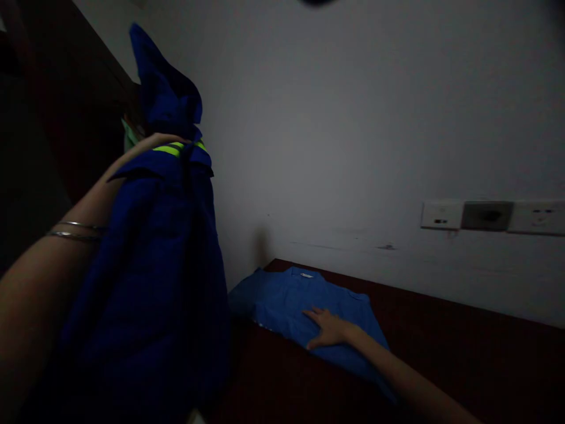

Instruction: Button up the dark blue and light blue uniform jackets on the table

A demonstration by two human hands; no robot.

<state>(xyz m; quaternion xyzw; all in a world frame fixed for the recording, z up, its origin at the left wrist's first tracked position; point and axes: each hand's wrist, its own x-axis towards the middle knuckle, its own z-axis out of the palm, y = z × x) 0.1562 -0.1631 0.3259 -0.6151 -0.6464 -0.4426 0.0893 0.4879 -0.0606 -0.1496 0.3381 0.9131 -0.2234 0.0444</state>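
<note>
A dark blue work jacket (176, 247) with yellow-green stripes hangs from my left hand (161, 139), which is raised at the left. Most of that hand's fingers are hidden in the jacket's cloth, and its collar end stands up above them. On the dark red tabletop lies a lighter blue shirt (282, 300), spread out, with a small white label at its neck. My right hand (327, 327) rests on this shirt with its fingers spread, holding nothing.
Behind the dark tabletop (441, 330) rises a pale wall (335, 141). Sockets and a switch plate (488, 215) are set in it at the right. A dark slanted wooden panel (79, 76) stands at the upper left, with something light green (129, 136) beside it.
</note>
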